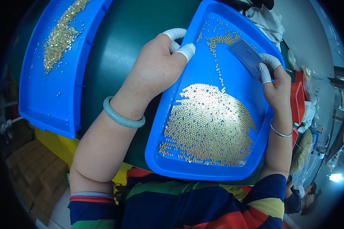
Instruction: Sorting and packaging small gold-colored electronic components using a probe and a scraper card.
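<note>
A blue plastic tray (179,168) lies in front of me, holding a wide single layer of small gold-coloured rings (210,126). A thin trail of the same rings runs from it up to a looser patch (223,39) at the far end. My left hand (162,63), with white finger cots on thumb and forefinger, is closed at the tray's left rim. Between the cotted thumb and fingers of my right hand (274,78), a flat translucent plastic card (245,55) is held slanted over the tray's far right part.
Another blue tray (70,95) with a heap of gold pieces (59,44) stands at the left on the dark green tabletop (120,38). Red bins (297,101) and plastic bags crowd the right side. Brown boxes (38,171) are low at the left; another person (300,200) shows at lower right.
</note>
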Demonstrator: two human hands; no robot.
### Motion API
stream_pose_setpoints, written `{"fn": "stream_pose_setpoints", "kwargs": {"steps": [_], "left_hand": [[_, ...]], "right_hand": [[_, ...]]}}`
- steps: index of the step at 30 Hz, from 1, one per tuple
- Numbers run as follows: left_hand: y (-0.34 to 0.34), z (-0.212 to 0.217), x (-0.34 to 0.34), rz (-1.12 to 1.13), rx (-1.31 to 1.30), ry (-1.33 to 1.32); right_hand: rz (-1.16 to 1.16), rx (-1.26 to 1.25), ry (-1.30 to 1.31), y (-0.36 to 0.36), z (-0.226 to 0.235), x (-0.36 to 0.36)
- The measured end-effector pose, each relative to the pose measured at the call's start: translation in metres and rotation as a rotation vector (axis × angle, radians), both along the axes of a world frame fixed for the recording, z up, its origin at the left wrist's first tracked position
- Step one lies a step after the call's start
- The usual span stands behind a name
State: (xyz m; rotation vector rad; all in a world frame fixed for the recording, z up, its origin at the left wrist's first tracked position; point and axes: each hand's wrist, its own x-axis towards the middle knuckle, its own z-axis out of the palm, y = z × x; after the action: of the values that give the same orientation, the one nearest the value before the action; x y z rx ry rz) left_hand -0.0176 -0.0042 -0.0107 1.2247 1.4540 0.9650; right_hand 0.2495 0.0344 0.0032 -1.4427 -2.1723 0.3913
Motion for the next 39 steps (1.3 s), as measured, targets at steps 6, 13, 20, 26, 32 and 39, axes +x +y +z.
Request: {"fn": "stream_pose_setpoints", "kwargs": {"steps": [6, 13, 20, 26, 32, 39], "left_hand": [[0.001, -0.002, 0.001, -0.002, -0.003, -0.028], [0.001, -0.006, -0.001, 0.023, 0.034, -0.017], [0.001, -0.004, 0.001, 0.016, 0.018, -0.024], [0.0, 0.0, 0.001, -0.032, -0.052, 0.03], [0.0, -0.013, 0.001, 0.095, 0.033, -0.114], [0.0, -0.011, 0.002, 0.068, 0.031, -0.11]], "right_hand": [[-0.008, -0.014, 0.008, 0.013, -0.001, -0.016], [0.097, 0.024, -0.005, 0.029, -0.002, -0.036], [0.118, 0.035, -0.022, 0.039, -0.006, -0.047], [0.177, 0.053, 0.034, 0.039, -0.011, -0.04], [0.292, 0.139, 0.007, 0.036, -0.011, -0.042], [0.397, 0.091, 0.011, 0.032, -0.008, -0.04]]}}
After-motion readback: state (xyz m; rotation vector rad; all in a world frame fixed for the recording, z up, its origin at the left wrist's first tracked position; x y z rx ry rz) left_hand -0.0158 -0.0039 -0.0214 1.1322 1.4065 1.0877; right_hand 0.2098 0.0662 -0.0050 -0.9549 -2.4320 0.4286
